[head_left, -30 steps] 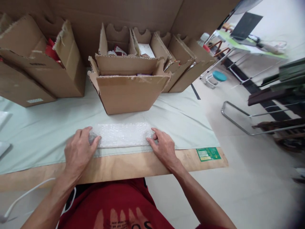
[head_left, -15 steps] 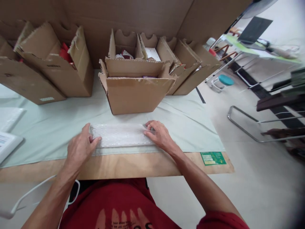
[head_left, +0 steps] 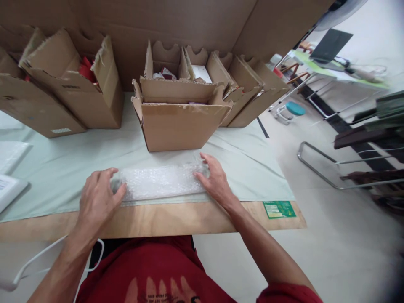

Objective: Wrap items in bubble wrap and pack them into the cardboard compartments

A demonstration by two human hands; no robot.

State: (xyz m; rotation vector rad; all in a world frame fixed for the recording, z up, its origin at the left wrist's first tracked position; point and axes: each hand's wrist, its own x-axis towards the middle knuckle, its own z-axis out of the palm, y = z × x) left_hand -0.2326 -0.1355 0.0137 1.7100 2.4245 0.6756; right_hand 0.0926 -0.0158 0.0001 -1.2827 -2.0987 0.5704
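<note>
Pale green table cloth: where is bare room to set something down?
Free: pale green cloth between the torn brown cardboard box at left and the left hand; cloth right of the right hand; the wooden strip along the near edge. Crowded: the back row of open boxes, and the narrow gap between the middle cardboard box and the white bubble-wrap sheet.

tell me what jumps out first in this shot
A strip of bubble wrap lies near the front edge of the table, with the left hand at one end and the right hand on the other. Right behind it stands an open cardboard box.
</note>
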